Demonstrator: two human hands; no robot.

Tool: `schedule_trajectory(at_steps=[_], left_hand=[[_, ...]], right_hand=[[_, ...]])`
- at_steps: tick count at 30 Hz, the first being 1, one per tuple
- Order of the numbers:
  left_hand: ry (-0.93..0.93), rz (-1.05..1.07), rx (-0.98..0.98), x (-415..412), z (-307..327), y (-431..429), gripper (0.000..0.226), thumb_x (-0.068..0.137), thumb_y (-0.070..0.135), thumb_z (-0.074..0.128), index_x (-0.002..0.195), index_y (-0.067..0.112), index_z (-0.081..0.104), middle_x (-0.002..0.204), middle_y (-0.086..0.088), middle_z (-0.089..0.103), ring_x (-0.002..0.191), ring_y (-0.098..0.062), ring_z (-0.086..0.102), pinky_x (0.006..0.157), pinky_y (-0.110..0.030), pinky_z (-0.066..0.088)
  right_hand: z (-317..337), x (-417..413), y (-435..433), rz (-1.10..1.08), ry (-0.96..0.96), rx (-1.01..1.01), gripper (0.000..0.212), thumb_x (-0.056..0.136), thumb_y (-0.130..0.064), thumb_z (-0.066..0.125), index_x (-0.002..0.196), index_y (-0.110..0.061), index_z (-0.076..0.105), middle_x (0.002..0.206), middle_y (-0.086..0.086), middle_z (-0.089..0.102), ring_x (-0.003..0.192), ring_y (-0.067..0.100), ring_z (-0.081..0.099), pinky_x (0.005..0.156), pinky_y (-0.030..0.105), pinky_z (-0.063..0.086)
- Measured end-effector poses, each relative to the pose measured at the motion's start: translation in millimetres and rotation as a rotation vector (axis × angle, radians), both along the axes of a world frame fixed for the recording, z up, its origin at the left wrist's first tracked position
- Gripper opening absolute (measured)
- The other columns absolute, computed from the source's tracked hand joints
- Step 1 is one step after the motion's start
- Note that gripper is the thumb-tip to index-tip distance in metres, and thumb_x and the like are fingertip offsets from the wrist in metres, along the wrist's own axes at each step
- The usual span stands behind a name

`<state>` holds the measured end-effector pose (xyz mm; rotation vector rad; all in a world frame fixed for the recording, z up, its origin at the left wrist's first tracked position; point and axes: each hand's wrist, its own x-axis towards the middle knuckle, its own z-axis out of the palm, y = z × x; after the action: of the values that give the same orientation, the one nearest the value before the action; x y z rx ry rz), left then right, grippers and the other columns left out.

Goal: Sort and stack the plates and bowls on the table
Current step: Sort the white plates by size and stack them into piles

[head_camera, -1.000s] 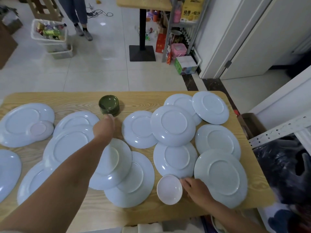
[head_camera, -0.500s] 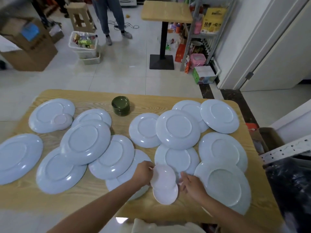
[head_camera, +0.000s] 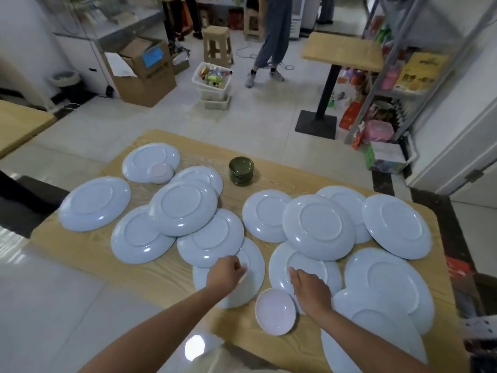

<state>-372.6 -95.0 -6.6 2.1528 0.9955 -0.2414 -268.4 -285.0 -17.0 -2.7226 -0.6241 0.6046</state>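
Observation:
Several pale blue plates lie upside down and overlapping on the wooden table (head_camera: pixel 172 273). A small pinkish-white bowl (head_camera: pixel 275 311) sits near the front edge. My right hand (head_camera: pixel 309 292) rests just right of it, fingers laid on a blue plate (head_camera: pixel 309 261). My left hand (head_camera: pixel 225 273) hovers with curled fingers over another near plate (head_camera: pixel 254 267). A pale sliver shows at its fingertips; what it is stays unclear. A stack of dark green bowls (head_camera: pixel 241 170) stands at the back middle. A second small pinkish bowl (head_camera: pixel 161 170) lies on the far-left plate (head_camera: pixel 146 160).
A person (head_camera: pixel 270 41) stands on the tiled floor beyond the table, near a stool (head_camera: pixel 217 44), a white basket (head_camera: pixel 212 82) and a cardboard box (head_camera: pixel 142 74). A pedestal table (head_camera: pixel 341 52) and a shelf rack (head_camera: pixel 398 76) stand at right. Another table (head_camera: pixel 18 122) is at left.
My left hand has moved left, away from the small bowl, to over the near plate. My right hand has shifted up onto a plate. Only one small bowl shows at the front now.

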Motion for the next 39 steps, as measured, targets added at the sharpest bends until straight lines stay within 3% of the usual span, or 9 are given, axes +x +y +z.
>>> schedule_trajectory(at_steps=[5,10,17,21,28,33,36,37,39], left_hand=[[-0.093,0.257,0.2,-18,15,85,0.011,0.092,0.023,0.054,0.088,0.015,0.06,0.091,-0.004,0.063,0.092,-0.025,0.062,0.073,-0.031,0.043],[-0.093,0.333,0.349,-44,13,164,0.033,0.09,0.012,0.046,0.123,0.012,0.051,0.12,-0.012,0.05,0.111,-0.031,0.051,0.081,-0.041,0.045],[0.02,-0.099,0.564,-72,-11,228,0.081,0.086,-0.001,0.045,0.154,0.026,0.01,0.16,-0.013,0.009,0.143,-0.032,0.024,0.102,-0.036,0.037],[0.018,-0.312,0.582,-70,-18,251,0.096,0.086,-0.004,0.048,0.151,0.039,-0.007,0.161,0.002,-0.015,0.15,-0.024,-0.005,0.116,-0.037,0.023],[0.026,-0.536,0.624,-51,-22,273,0.096,0.084,-0.011,0.042,0.152,0.032,-0.011,0.162,0.002,-0.01,0.151,-0.02,-0.006,0.122,-0.038,0.007],[0.155,-0.71,0.67,-45,-22,277,0.083,0.091,-0.007,0.041,0.153,0.019,-0.008,0.162,-0.012,-0.006,0.15,-0.027,-0.002,0.123,-0.038,0.003],[0.173,-0.8,0.785,-45,-13,274,0.082,0.089,-0.004,0.054,0.154,0.013,0.007,0.157,-0.027,0.009,0.147,-0.037,0.013,0.114,-0.044,0.033],[0.138,-0.811,0.84,-46,-8,273,0.083,0.078,0.001,0.07,0.15,0.012,0.029,0.15,-0.031,0.03,0.141,-0.037,0.033,0.096,-0.041,0.051],[0.154,-0.831,0.946,-47,3,273,0.085,0.043,0.008,0.091,0.124,0.017,0.066,0.12,-0.023,0.065,0.112,-0.031,0.065,0.053,-0.029,0.058]], right_hand=[[10,13,47,0.085,-0.153,0.018,0.046,0.102,-0.04,0.028,0.061,-0.022,0.035,0.08,0.004,0.068,0.077,0.021,0.064,0.06,0.028,0.036],[15,12,120,0.221,-0.236,0.014,0.046,0.101,-0.038,0.031,0.059,-0.026,0.02,0.071,0.001,0.058,0.063,0.014,0.047,0.057,0.027,0.03],[13,-7,223,0.296,-0.263,0.028,0.027,0.098,-0.036,0.039,0.1,-0.016,0.056,0.104,0.001,0.065,0.095,0.021,0.061,0.073,0.031,0.041],[8,-6,258,0.325,-0.225,-0.06,0.043,0.095,-0.031,0.048,0.135,-0.019,0.04,0.13,0.001,0.053,0.12,0.021,0.05,0.093,0.035,0.042],[5,-2,286,0.189,0.062,-0.094,0.079,0.089,-0.016,0.049,0.152,-0.029,0.003,0.147,0.004,0.037,0.134,0.028,0.038,0.104,0.041,0.037],[2,-1,298,-0.067,0.337,0.207,0.074,0.086,-0.017,0.05,0.149,-0.034,0.016,0.141,0.003,0.046,0.125,0.028,0.048,0.104,0.041,0.04],[1,1,307,-0.212,0.47,0.302,0.071,0.083,-0.019,0.052,0.145,-0.037,0.024,0.137,0.001,0.049,0.122,0.026,0.05,0.105,0.047,0.042],[0,2,309,-0.246,0.499,0.315,0.07,0.082,-0.018,0.051,0.145,-0.036,0.026,0.136,0.002,0.05,0.122,0.026,0.05,0.105,0.047,0.042],[1,4,312,-0.291,0.54,0.34,0.067,0.082,-0.016,0.051,0.144,-0.034,0.03,0.135,0.003,0.051,0.121,0.026,0.051,0.105,0.047,0.042]])
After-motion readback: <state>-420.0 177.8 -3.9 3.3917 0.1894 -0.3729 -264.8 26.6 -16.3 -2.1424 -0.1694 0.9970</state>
